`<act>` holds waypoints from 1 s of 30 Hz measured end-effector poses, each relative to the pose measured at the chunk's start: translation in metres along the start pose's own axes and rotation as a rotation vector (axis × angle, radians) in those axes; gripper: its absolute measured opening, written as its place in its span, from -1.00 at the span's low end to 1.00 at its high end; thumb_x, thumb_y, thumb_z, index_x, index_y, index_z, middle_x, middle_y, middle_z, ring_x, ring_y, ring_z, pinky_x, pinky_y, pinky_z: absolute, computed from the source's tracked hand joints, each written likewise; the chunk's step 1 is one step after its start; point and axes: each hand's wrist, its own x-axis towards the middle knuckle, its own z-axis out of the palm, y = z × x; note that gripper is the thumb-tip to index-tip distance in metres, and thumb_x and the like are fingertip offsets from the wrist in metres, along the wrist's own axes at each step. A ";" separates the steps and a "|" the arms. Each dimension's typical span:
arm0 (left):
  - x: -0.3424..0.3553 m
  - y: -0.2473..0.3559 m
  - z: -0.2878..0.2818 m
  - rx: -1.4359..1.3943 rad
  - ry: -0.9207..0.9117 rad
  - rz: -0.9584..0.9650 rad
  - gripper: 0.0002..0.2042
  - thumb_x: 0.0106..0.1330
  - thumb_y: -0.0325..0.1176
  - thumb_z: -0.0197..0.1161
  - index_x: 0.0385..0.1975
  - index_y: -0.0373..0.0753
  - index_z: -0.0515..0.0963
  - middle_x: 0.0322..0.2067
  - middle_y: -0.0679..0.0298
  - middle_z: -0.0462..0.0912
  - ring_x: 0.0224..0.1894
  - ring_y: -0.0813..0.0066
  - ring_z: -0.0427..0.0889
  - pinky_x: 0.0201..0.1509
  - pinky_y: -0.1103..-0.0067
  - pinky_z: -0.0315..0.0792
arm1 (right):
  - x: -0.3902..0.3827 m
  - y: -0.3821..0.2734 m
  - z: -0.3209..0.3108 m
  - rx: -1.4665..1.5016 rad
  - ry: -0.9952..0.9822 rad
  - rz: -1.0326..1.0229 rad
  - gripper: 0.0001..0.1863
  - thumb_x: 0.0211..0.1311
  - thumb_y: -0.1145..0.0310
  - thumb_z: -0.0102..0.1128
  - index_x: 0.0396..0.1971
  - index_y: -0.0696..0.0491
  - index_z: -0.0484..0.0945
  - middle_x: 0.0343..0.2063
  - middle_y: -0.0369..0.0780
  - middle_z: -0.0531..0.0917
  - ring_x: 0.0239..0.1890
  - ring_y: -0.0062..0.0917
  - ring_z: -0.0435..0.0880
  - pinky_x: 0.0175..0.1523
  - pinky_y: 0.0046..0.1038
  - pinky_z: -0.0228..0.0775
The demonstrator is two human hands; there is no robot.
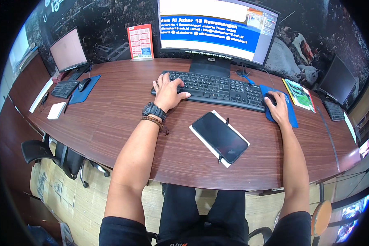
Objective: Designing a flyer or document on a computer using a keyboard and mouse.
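Observation:
My left hand (168, 92) rests at the left end of a black keyboard (219, 91), fingers spread over the keys and thumb stretched out. A black watch (153, 110) and a brown bead bracelet (152, 120) circle that wrist. To the right, my right hand (279, 107) curls over a dark computer mouse (269, 99), which it largely hides, on a blue mouse pad (292, 117). Behind the keyboard, a large monitor (211, 30) displays a blue and white layout. Between my forearms a black smartphone (220, 137) lies on a white pad with a dark pen partly under it.
At the left are a second monitor (69, 50), keyboard (64, 89), mouse (84, 84) and white box (56, 110). A red and white desk calendar (141, 42) stands at the back. On the right lie a leaflet (299, 95) and another keyboard (334, 110). An office chair (43, 151) is lower left.

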 end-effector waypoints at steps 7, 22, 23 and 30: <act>-0.001 0.001 -0.002 0.039 -0.035 -0.018 -0.58 0.07 0.04 0.49 -0.12 -0.01 0.68 0.33 -0.21 0.23 0.43 -0.13 0.05 0.40 0.00 -0.07 | -0.001 0.004 0.003 0.021 0.051 0.005 -0.62 0.12 0.27 0.28 -0.04 0.05 0.61 0.02 -0.06 0.52 0.12 -0.16 0.52 0.24 -0.24 0.35; -0.002 -0.001 -0.001 -0.001 -0.093 -0.158 -0.20 0.11 0.16 0.43 0.33 -0.10 0.37 0.37 -0.26 0.10 0.46 -0.22 -0.04 0.42 -0.14 -0.12 | -0.001 0.004 0.002 0.033 0.065 -0.013 -0.63 0.07 0.31 0.23 -0.09 0.08 0.63 -0.02 -0.06 0.55 0.09 -0.15 0.54 0.23 -0.25 0.36; -0.002 0.000 -0.001 -0.014 -0.106 -0.159 -0.19 0.12 0.15 0.42 0.33 -0.11 0.36 0.38 -0.27 0.08 0.47 -0.21 -0.08 0.42 -0.18 -0.16 | -0.001 0.004 0.002 0.039 0.070 -0.018 -0.64 0.06 0.32 0.24 -0.09 0.08 0.63 -0.03 -0.05 0.55 0.09 -0.15 0.54 0.23 -0.25 0.36; -0.002 0.000 -0.003 -0.012 -0.108 -0.161 -0.20 0.12 0.14 0.42 0.33 -0.11 0.36 0.37 -0.28 0.10 0.47 -0.21 -0.08 0.42 -0.19 -0.16 | -0.002 0.001 0.001 0.035 0.064 -0.025 -0.64 0.06 0.32 0.24 -0.10 0.09 0.64 -0.05 -0.04 0.56 0.07 -0.15 0.56 0.22 -0.25 0.38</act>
